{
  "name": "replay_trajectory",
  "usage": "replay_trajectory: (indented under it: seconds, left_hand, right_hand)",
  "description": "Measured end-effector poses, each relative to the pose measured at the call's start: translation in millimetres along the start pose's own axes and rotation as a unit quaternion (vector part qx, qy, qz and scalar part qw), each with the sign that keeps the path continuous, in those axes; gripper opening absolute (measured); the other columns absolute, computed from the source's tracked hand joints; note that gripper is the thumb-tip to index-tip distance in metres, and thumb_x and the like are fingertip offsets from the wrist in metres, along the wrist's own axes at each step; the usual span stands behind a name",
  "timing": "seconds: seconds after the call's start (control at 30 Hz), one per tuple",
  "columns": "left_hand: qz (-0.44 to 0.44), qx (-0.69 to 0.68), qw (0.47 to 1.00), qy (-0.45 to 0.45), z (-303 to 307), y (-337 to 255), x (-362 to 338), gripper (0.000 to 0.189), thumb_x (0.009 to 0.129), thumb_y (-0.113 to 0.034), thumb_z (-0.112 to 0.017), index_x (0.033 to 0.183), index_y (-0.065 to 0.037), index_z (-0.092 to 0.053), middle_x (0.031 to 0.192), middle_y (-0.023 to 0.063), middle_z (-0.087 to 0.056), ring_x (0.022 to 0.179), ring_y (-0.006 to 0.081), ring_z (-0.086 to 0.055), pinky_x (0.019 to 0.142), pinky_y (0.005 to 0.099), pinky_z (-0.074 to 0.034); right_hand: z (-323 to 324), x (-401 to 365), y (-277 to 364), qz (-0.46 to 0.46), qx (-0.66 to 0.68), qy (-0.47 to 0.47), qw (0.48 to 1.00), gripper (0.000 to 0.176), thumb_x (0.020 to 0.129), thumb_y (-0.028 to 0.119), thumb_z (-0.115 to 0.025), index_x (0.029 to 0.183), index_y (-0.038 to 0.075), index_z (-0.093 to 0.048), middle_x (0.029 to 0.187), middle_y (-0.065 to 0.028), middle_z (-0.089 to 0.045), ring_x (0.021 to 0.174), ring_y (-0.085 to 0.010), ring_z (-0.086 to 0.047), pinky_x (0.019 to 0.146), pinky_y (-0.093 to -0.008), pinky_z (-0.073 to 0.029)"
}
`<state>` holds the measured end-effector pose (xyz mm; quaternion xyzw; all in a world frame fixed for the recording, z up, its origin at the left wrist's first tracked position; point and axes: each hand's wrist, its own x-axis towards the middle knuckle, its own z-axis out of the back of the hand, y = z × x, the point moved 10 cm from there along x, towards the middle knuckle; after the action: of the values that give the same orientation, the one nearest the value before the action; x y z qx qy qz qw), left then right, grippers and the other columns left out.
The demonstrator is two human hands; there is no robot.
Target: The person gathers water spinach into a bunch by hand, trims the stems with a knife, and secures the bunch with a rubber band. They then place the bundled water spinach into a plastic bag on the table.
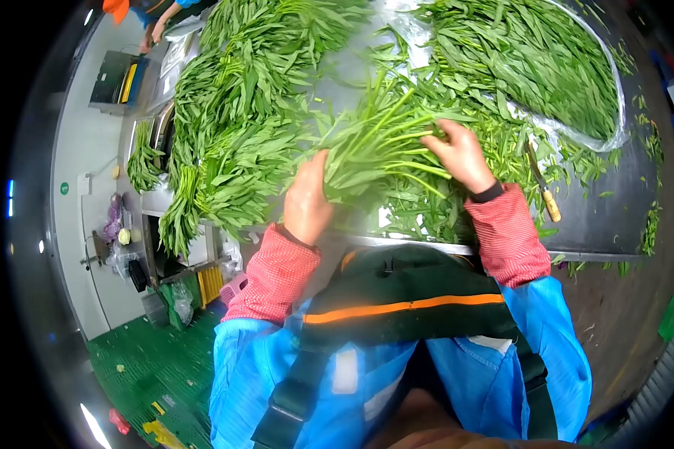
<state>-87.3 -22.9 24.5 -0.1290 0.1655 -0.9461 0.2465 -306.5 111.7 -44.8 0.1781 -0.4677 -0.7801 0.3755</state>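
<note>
My left hand [308, 198] is closed around a loose bunch of water spinach [374, 146], its leaves toward the left and its cut stems fanned out to the right. At the stem ends, my right hand [460, 156] has its thumb and fingers pinched on a stem. Loose leaves and stem pieces [419, 213] lie on the metal table beneath the bunch. To the right of my right hand is a knife [543, 183] with a wooden handle, lying on the greens.
A large heap of greens [532, 67] sits on clear plastic at the back right. Bundled greens [236, 142] are stacked along the left. The table's metal front edge [577, 256] runs before my body. Another person's hand [157, 30] shows at the far upper left.
</note>
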Motion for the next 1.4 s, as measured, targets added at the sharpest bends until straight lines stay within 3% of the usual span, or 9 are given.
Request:
replay_trajectory:
  seconds: [0.07, 0.27, 0.37, 0.5, 0.6, 0.83, 1.1, 1.27, 1.4]
  left_hand:
    - [0.011, -0.004, 1.0, 0.021, -6, -3, -4, 0.068, 0.065, 0.009, -0.065, 0.129, -0.002, -0.045, 0.115, 0.022, -0.058, 0.104, 0.0387, -0.057, 0.087, 0.0389, -0.049]
    - [0.012, 0.014, 0.999, 0.04, -6, -1, -6, 0.069, 0.062, 0.014, -0.058, 0.128, -0.004, -0.046, 0.106, 0.0202, -0.058, 0.096, 0.0387, -0.058, 0.078, 0.0398, -0.05]
    - [-0.006, 0.053, 0.998, 0.032, -1, 4, -8, 0.069, 0.061, 0.016, -0.055, 0.126, -0.005, -0.047, 0.097, 0.019, -0.057, 0.088, 0.0388, -0.058, 0.073, 0.041, -0.049]
    - [-0.067, 0.072, 0.995, 0.027, -3, -15, -4, 0.063, 0.064, 0.013, -0.054, 0.125, -0.005, -0.047, 0.089, 0.0178, -0.055, 0.078, 0.0367, -0.058, 0.066, 0.0418, -0.049]
    - [-0.093, 0.069, 0.993, 0.031, -5, -30, 1, 0.061, 0.066, 0.011, -0.054, 0.124, -0.004, -0.047, 0.088, 0.0176, -0.055, 0.075, 0.0356, -0.058, 0.063, 0.0413, -0.049]
    - [-0.052, 0.025, 0.998, 0.014, 1, -7, -7, 0.07, 0.062, 0.017, -0.052, 0.127, -0.006, -0.047, 0.085, 0.0178, -0.054, 0.076, 0.0374, -0.057, 0.065, 0.0414, -0.048]
    - [-0.098, 0.055, 0.993, 0.035, -5, -24, -2, 0.065, 0.065, 0.015, -0.052, 0.126, -0.006, -0.049, 0.083, 0.0163, -0.053, 0.072, 0.0351, -0.056, 0.063, 0.041, -0.047]
    - [-0.1, 0.087, 0.989, 0.062, -4, -34, 3, 0.065, 0.066, 0.014, -0.052, 0.128, -0.007, -0.048, 0.083, 0.0158, -0.053, 0.072, 0.0342, -0.056, 0.063, 0.0404, -0.047]
    - [-0.078, 0.018, 0.996, 0.045, -4, -14, -6, 0.069, 0.065, 0.012, -0.056, 0.13, -0.007, -0.046, 0.096, 0.019, -0.057, 0.085, 0.0379, -0.059, 0.072, 0.0399, -0.049]
  right_hand:
    - [9, -1, -11, -0.053, 0.062, -0.011, 0.997, 0.031, 0.081, 0.018, -0.07, 0.104, -0.002, -0.064, 0.063, -0.0041, -0.055, 0.054, -0.0116, -0.049, 0.051, -0.028, -0.041]
    - [35, -6, -12, 0.069, -0.105, -0.123, 0.984, 0.022, 0.086, 0.013, -0.063, 0.104, 0.001, -0.065, 0.076, -0.0155, -0.067, 0.061, -0.0236, -0.064, 0.058, -0.0333, -0.048]
    - [69, -7, -14, -0.01, -0.102, -0.176, 0.979, 0.015, 0.089, 0.01, -0.059, 0.099, 0.001, -0.065, 0.088, -0.0172, -0.068, 0.072, -0.0297, -0.068, 0.067, -0.035, -0.054]
    - [36, -17, 86, 0.202, -0.092, -0.088, 0.971, 0.021, 0.077, 0.007, -0.063, 0.097, 0.003, -0.062, 0.091, -0.0134, -0.062, 0.087, -0.027, -0.061, 0.073, -0.0355, -0.051]
    - [-4, -14, 98, 0.183, -0.245, -0.046, 0.951, 0.018, 0.071, -0.001, -0.06, 0.087, 0.005, -0.061, 0.086, -0.0115, -0.061, 0.082, -0.0253, -0.06, 0.065, -0.036, -0.049]
    - [69, 1, 26, 0.048, -0.2, -0.177, 0.962, 0.016, 0.074, 0.001, -0.061, 0.09, 0.005, -0.061, 0.085, -0.0115, -0.062, 0.08, -0.0291, -0.061, 0.069, -0.0389, -0.05]
    - [16, -19, 135, 0.236, -0.274, -0.074, 0.93, 0.042, 0.067, 0.019, -0.076, 0.103, 0.01, -0.058, 0.088, -0.0108, -0.055, 0.082, -0.0267, -0.054, 0.067, -0.0384, -0.044]
    - [-9, -11, 99, 0.269, -0.264, -0.076, 0.923, 0.01, 0.07, 0.005, -0.058, 0.078, 0.011, -0.058, 0.067, -0.0056, -0.057, 0.066, -0.0245, -0.058, 0.057, -0.0351, -0.047]
    - [56, 0, 62, 0.156, -0.255, -0.195, 0.934, 0.008, 0.08, 0.005, -0.056, 0.086, 0.008, -0.06, 0.066, -0.0077, -0.057, 0.058, -0.0231, -0.057, 0.052, -0.0348, -0.046]
